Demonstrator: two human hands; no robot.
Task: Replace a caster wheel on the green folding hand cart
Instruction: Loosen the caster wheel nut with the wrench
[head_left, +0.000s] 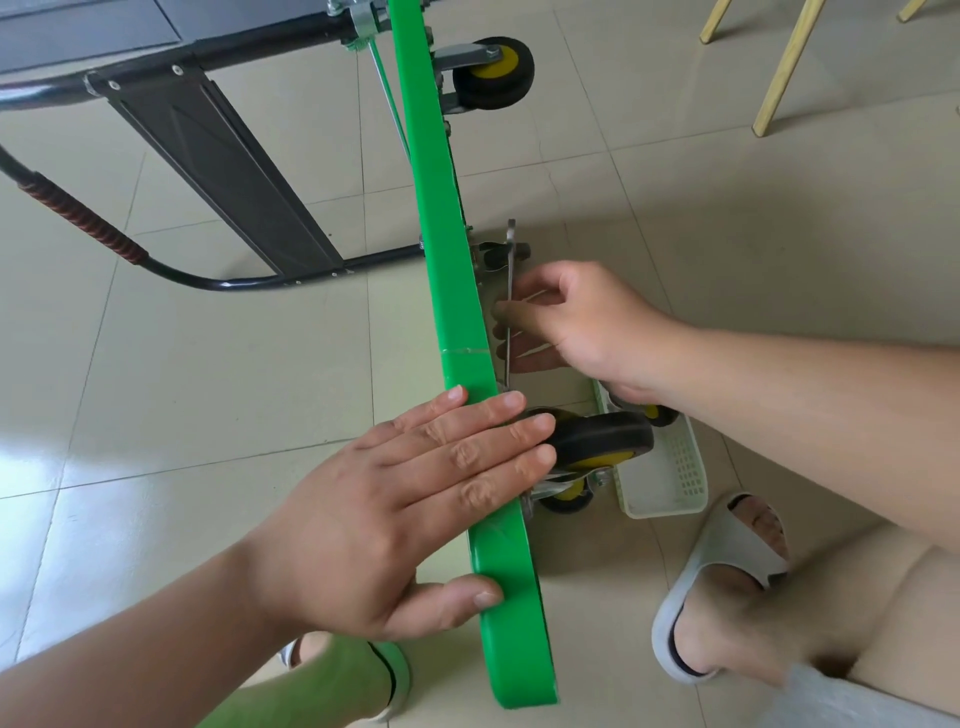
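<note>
Working a flat metal wrench (510, 306) with the right hand (582, 325), fingers pinched together on its shank, the person addresses the caster mount (498, 254) on the underside of the green folding hand cart (457, 291), which stands on edge on the tiled floor (208, 389). The wrench head sits at the bare bracket; no wheel is visible there, though the hand hides part of it. The left hand (415, 493) lies flat and open across the cart's edge, steadying it, fingertips near a fitted black-and-yellow caster wheel (597, 439). Just beyond, a white basket (670, 483) holds further wheels, partly hidden by the right forearm. Another caster (493, 73) shows at the far end. The step in hand appears to be turning a fastener at the mount; whether loosening or tightening cannot be told. The next move likely calls for steady bracing and short wrench strokes in the narrow gap.
</note>
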